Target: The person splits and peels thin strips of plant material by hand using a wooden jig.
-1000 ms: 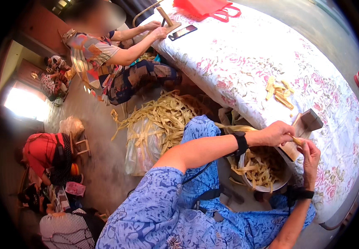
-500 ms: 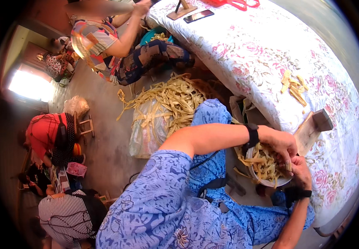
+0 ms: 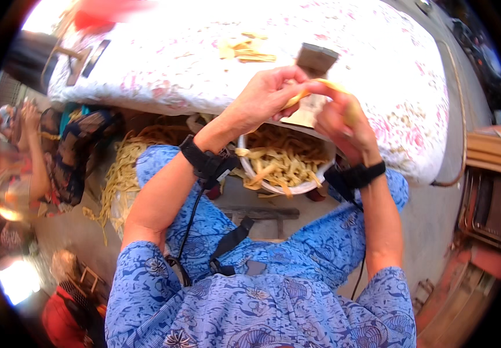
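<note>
Taking the yellow strip as the centre of a clock, with twelve at the top of the view, a seated co-worker is between eight and nine o'clock, at the far left. A dark phone lies toward nine o'clock on the bench, which a floral cloth covers. Nearer, between eight and nine, a heap of strips sits low beside the bench. A small group of pale yellow pieces lies on the cloth at ten o'clock.

The left hand is at nine o'clock, thumb and fingers clamped on one end of the yellow strip. The strip emerges between those fingertips and arches toward three o'clock, over the bench edge. At seven o'clock, below the hands, is a white-rimmed bowl of more strips. A dark block stands just beyond the strip, between eleven and twelve.

The right hand is at five o'clock; the strip meets its upper fingers and bends down along them. Blur hides how firmly they close. Wooden furniture stands well apart toward four.
</note>
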Tool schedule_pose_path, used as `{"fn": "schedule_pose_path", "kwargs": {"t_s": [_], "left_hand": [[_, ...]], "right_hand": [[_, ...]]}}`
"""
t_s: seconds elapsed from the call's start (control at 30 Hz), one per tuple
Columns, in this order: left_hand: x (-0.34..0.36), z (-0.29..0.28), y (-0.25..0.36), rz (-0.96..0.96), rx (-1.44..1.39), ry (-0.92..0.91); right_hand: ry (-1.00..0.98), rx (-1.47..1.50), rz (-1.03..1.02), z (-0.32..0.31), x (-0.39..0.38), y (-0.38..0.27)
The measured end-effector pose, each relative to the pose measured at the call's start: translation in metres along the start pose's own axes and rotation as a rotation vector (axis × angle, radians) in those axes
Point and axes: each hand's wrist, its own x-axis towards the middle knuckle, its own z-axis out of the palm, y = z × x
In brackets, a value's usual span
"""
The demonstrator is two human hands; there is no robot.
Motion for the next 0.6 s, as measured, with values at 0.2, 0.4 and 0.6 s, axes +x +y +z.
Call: {"fn": "schedule_pose_path", "kwargs": {"t_s": [0.2,0.4,0.6], "left_hand": [[0.010,0.007,-0.053,-0.413,-0.390,-0.212],[0.019,0.000,-0.081,-0.381,-0.538,-0.033],[0.020,0.016,-0.073,0.026,-0.273,0.306]], "right_hand": [[0.260,-0.700,-0.008,-0.019,0.000,0.031],[0.344,-1.263,-0.418,-0.029,0.004,0.045],[0.616,-1.265,-0.165,-0.016,0.001,0.038]]}}
